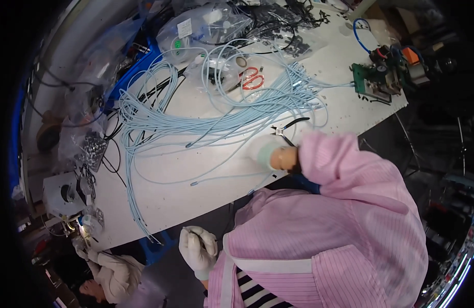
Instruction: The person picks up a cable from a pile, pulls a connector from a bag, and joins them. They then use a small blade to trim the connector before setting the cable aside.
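Observation:
My left hand (198, 250), in a white glove, is held off the table's front edge near my lap. Its fingers are curled closed, and a small dark bit shows at them that I cannot make out. Low over the table, my right hand (261, 152) wears a white glove with a mint cuff; motion smears its fingers. Close beyond it lie wire cutters (279, 131) with black handles, spread apart. A large bundle of light blue cables (216, 121) stretches across the table, and a few loose cable ends run near my right hand.
Red-handled scissors (253, 82) lie behind the cables. Clear plastic bags (201, 31) and black parts crowd the far side, beside a blue bin (125, 77). A green bench fixture (368, 84) stands far right. Another person (119, 274) works at lower left.

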